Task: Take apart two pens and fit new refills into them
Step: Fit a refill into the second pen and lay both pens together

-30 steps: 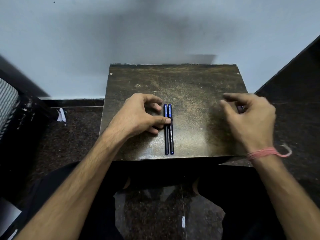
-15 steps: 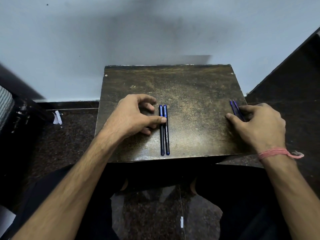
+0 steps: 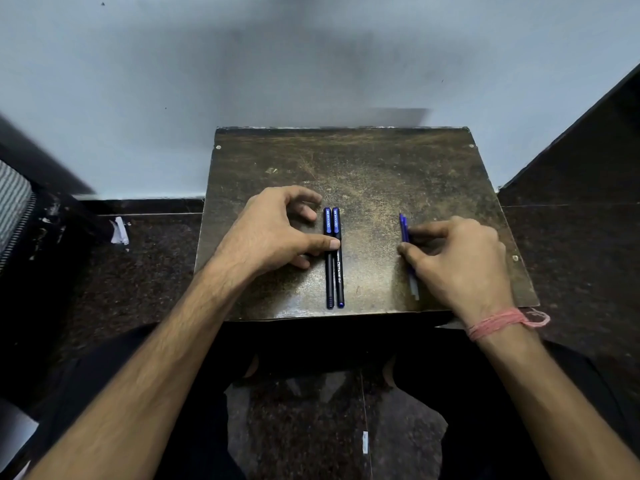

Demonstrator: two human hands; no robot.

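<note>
Two black pens with blue caps (image 3: 335,258) lie side by side, pointing away from me, near the middle of a small worn dark table (image 3: 381,161). My left hand (image 3: 277,233) sits just left of them. Its straight thumb presses on both barrels, and its other fingers are loosely curled on the tabletop without gripping. Two thin blue refills (image 3: 403,227) lie to the right of the pens, roughly parallel to them. My right hand (image 3: 460,261) pinches the refills between forefinger and thumb and covers their middle. Their pale lower ends show below the thumb.
The table stands against a pale wall, with its front edge right above my crossed legs. Dark speckled floor surrounds it. A paper scrap (image 3: 119,232) and a striped bag (image 3: 14,199) lie at the left, and a dark panel (image 3: 588,150) rises on the right.
My right hand took hold of the refills at the table's right edge and brought them leftwards, closer to the pens. My left hand stayed on the pens.
</note>
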